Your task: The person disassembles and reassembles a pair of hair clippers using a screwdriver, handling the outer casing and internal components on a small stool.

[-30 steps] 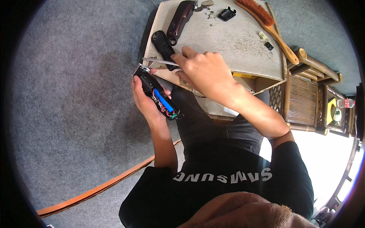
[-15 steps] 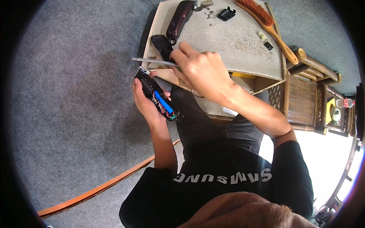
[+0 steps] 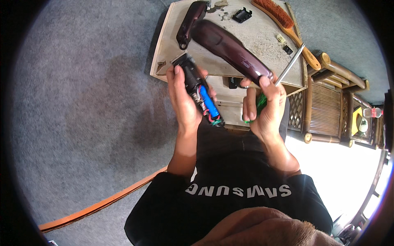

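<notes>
An opened hair clipper [image 3: 196,87] lies in my left hand [image 3: 184,96], fingers wrapped round its black body. Its blade end points up and away, and a blue battery [image 3: 208,102] with coloured wires shows in the uncovered part. My right hand [image 3: 269,104] pinches the near end of a glossy maroon clipper cover [image 3: 236,51], which slants up to the left over the table. The same hand keeps a screwdriver [image 3: 289,65] with a green handle against the palm, its shaft pointing up to the right. Another maroon clipper piece [image 3: 192,24] rests at the table's far left.
On the wooden table [image 3: 172,61] are a black plastic part [image 3: 242,15], a small pale piece [image 3: 280,38], a small black piece [image 3: 287,49] and scattered hair bits. A wooden-handled brush [image 3: 283,22] lies along the right edge. Bamboo furniture [image 3: 324,106] stands at the right.
My right hand has picked the maroon cover up from the table and moved right and nearer, with the screwdriver swung to point right. My left hand has brought the opened clipper up and right.
</notes>
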A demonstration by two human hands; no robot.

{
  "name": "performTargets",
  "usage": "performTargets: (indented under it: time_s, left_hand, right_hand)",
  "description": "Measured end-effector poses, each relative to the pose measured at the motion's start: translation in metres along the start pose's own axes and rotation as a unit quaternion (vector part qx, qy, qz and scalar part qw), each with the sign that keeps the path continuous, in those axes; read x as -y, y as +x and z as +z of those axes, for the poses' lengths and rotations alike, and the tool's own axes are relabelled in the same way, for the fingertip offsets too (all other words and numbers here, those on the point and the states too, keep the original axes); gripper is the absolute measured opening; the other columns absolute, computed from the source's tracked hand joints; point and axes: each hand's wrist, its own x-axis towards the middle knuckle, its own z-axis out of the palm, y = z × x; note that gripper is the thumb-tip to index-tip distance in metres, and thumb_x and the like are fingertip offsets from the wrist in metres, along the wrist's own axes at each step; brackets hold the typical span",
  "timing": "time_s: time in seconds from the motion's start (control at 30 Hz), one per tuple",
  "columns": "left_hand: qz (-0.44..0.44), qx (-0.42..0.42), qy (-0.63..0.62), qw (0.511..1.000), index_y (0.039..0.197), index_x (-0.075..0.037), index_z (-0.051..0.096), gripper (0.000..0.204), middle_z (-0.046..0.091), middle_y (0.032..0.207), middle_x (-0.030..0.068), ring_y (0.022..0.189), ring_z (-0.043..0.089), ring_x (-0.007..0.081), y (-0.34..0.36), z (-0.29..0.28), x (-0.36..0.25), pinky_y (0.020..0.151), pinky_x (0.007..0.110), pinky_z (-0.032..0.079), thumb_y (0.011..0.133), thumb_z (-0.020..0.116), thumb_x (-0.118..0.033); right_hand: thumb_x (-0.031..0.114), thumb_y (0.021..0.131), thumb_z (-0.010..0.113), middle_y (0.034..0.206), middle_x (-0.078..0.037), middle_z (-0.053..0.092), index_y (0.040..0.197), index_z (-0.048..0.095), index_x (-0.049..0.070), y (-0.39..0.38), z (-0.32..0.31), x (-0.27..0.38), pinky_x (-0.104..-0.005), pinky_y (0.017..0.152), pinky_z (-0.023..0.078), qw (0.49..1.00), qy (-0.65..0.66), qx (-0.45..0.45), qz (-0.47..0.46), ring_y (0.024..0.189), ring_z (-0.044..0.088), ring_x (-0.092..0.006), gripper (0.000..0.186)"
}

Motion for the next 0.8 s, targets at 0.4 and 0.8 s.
performTargets:
  time_s: [0.4,0.8]
  left_hand:
    - [0.163,0.096,0.105,0.976,0.14,0.0,0.033,0.062,0.055,0.121,0.0109,0.107,0.054,0.0134,0.025,0.038,0.012,0.095,0.03,0.046,0.106,0.066,-0.039]
    - [0.166,0.125,0.05,0.977,0.135,-0.002,0.035,0.051,0.059,0.107,0.006,0.089,0.056,0.009,0.039,0.048,0.008,0.078,0.025,0.048,0.099,0.069,-0.014]
  right_hand:
    - [0.027,0.108,0.064,0.072,-0.007,0.067,0.097,0.067,0.002,-0.033,-0.02,-0.009,-0.0247,0.036,0.041,0.992,-0.024,0.025,0.123,0.038,0.047,-0.0085,0.027]
    - [0.039,0.108,0.065,0.052,0.005,0.051,0.085,0.074,0.001,-0.016,-0.027,0.009,-0.0237,0.043,0.035,0.938,-0.322,0.049,0.121,0.042,0.044,-0.0043,0.045]
